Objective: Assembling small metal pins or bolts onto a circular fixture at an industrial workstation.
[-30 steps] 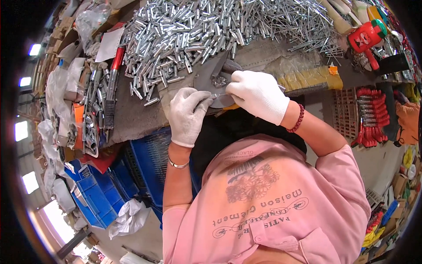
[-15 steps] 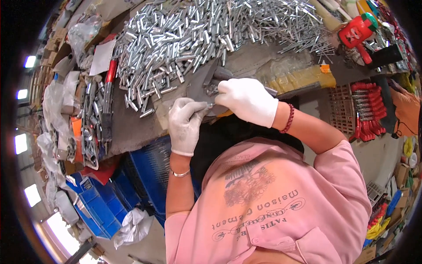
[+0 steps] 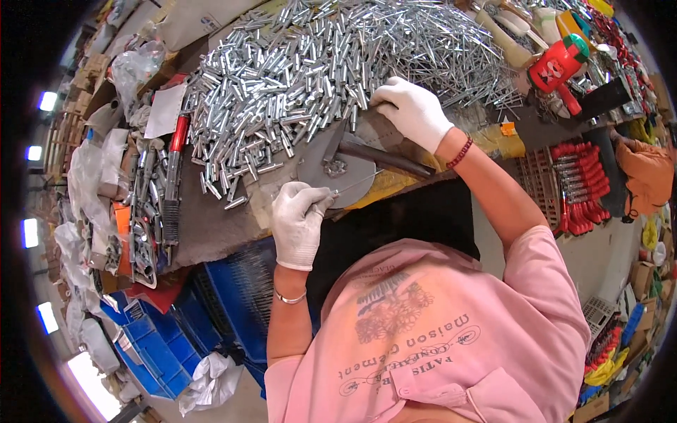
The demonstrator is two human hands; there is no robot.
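Note:
My left hand [image 3: 302, 215], in a white glove, is closed in a pinch on a thin metal rod [image 3: 361, 182]. The rod points up and to the right over a round grey metal plate [image 3: 352, 194]. Across the plate's far side lies a hammer [image 3: 388, 158] with a dark handle. Beyond the hammer, my gloved right hand [image 3: 412, 116] is at the near edge of a heap of short silvery metal tubes [image 3: 303, 70]. Its fingers are bent together; whatever they hold, if anything, is hidden.
Thin metal pins [image 3: 458, 60] lie heaped at the back right. Nearby stands a red bottle with a green cap [image 3: 557, 65]. Red-handled tools [image 3: 582, 183] fill a crate at the right. Blue bins [image 3: 162, 352] stand below at the left, and a person in orange [image 3: 645, 169] is at far right.
My right hand has moved away from my left, up and right to the heap's edge. The hammer and plate are now uncovered. My left hand keeps its pinch on the rod, slightly lower.

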